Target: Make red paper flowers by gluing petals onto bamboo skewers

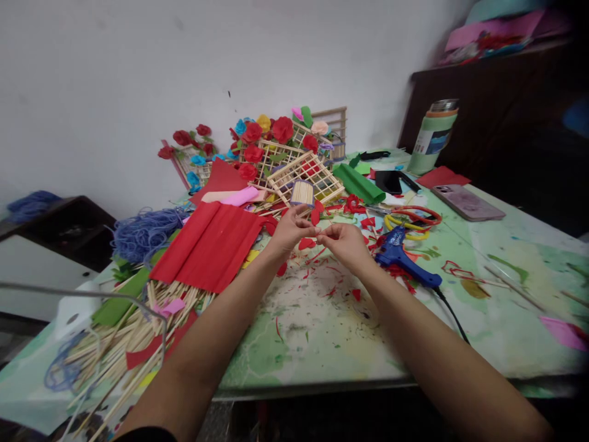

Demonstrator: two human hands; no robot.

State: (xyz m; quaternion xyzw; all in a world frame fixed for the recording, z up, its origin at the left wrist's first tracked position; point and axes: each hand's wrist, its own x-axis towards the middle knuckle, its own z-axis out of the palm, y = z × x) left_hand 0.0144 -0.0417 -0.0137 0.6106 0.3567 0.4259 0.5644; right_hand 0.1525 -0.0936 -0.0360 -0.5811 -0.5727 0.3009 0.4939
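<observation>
My left hand [294,229] and my right hand [344,240] meet over the middle of the table, fingertips nearly touching. Each is closed in a pinch; whatever lies between the fingers is too small to make out. Just beyond my left fingers stands a small piece made of light sticks with purple edges [302,193]. Red paper scraps [307,244] are scattered beneath both hands. To the right of my right hand lies a blue glue gun [405,258] with a black cord. Scissors with red handles [416,213] rest behind it, beside a yellow ring-shaped thing.
Stick lattices [306,175] with paper flowers [282,129] lean against the wall. Red crepe paper [207,245] covers loose sticks [133,337] at left, near blue yarn [146,234]. A green roll [359,183], phone [468,202] and bottle [431,138] occupy the right back.
</observation>
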